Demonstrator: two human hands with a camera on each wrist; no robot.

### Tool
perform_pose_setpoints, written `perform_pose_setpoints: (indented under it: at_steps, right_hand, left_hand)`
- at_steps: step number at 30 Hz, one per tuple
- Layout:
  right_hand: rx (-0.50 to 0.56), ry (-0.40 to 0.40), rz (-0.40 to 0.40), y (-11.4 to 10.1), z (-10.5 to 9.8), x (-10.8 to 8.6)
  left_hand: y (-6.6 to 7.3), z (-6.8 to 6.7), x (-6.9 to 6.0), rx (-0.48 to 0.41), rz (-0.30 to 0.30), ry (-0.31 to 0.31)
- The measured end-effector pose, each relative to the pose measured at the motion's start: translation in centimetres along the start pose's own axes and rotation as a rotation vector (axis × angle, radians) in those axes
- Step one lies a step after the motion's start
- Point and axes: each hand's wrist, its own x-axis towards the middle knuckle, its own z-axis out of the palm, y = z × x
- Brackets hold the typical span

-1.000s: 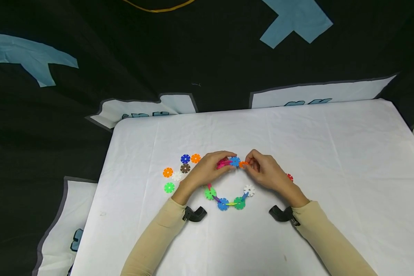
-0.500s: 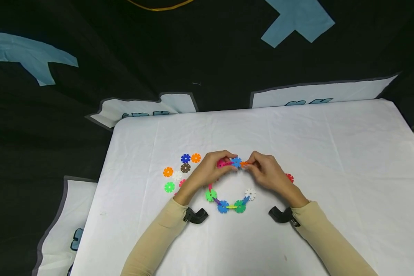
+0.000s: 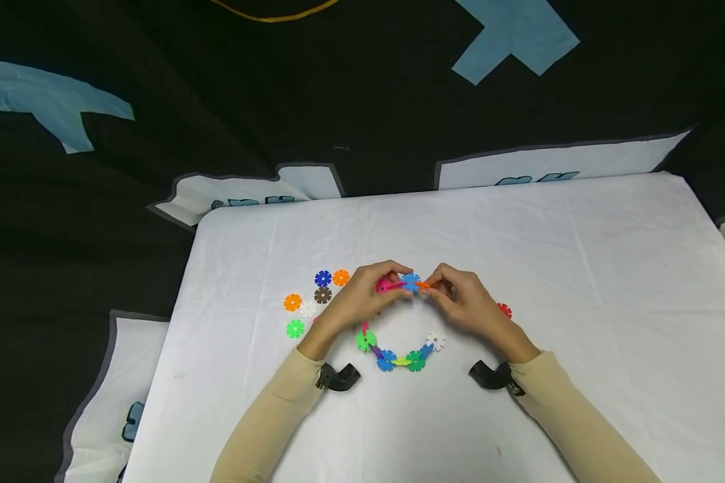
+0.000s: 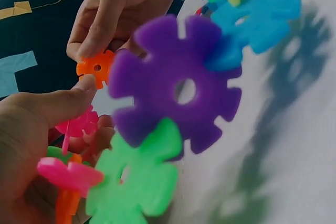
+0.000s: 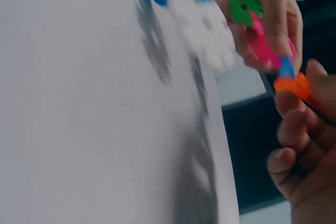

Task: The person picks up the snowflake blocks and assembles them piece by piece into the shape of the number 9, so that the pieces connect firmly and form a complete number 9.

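A chain of notched plastic interlocking discs curves between the hands. At its near side are a light green disc (image 3: 365, 340), a purple disc (image 4: 176, 85) and a white disc (image 3: 436, 341) at the free end. My left hand (image 3: 365, 292) grips the chain's far part, with the thumb and fingers at a blue disc (image 3: 410, 282) and a pink disc (image 3: 384, 286) beside the palm. My right hand (image 3: 464, 302) pinches an orange disc (image 5: 293, 85) between thumb and fingertip. That orange disc meets the blue one at its edge. Fingers partly hide the joint.
Loose discs lie left of the left hand on the white table (image 3: 580, 282), among them a dark blue disc (image 3: 323, 278), a brown disc (image 3: 323, 295) and a green disc (image 3: 295, 329). A red disc (image 3: 504, 310) sits beyond the right wrist, partly covered.
The orange disc has turned from showing its face to nearly edge-on against the blue disc. The hanging near part of the chain has swung slightly. Both hands keep nearly the same place.
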Motion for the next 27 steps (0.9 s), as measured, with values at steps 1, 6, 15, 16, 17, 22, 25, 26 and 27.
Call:
perform_pose_setpoints:
  at_steps: [1, 6, 15, 16, 17, 22, 25, 26, 27]
  right_hand:
    - [0.008, -0.025, 0.008, 0.1, -0.3, 0.1]
    - [-0.009, -0.131, 0.088, 0.8, -3.9, -0.1]
    - [-0.147, -0.380, 0.300, 2.9, -9.9, -4.6]
    - [-0.174, -0.401, 0.308, 3.1, -10.0, -4.9]
    - [-0.196, -0.411, 0.311, 3.2, -9.9, -5.2]
    - [-0.257, -0.396, 0.295, 3.3, -9.7, -5.6]
    - [-0.282, -0.366, 0.296, 3.5, -9.8, -5.8]
    - [-0.286, -0.351, 0.300, 3.5, -9.8, -5.9]
    - [-0.288, -0.330, 0.300, 3.6, -9.9, -6.0]
  left_hand:
    - [0.0, 0.0, 0.0, 0.011, -0.003, 0.001]
    - [-0.4, -0.2, -0.1, 0.050, -0.026, -0.001]
    - [-1.3, -0.7, 0.0, 0.076, -0.047, -0.045]
    - [-1.3, -0.8, 0.0, 0.077, -0.051, -0.049]
    - [-1.4, -0.8, -0.1, 0.076, -0.054, -0.053]
    - [-1.6, -0.7, -0.1, 0.067, -0.057, -0.077]
    - [-1.6, -0.4, 0.0, 0.053, -0.054, -0.095]
    - [-1.5, -0.3, 0.0, 0.049, -0.051, -0.102]
    - [-1.5, -0.2, 0.0, 0.047, -0.047, -0.106]
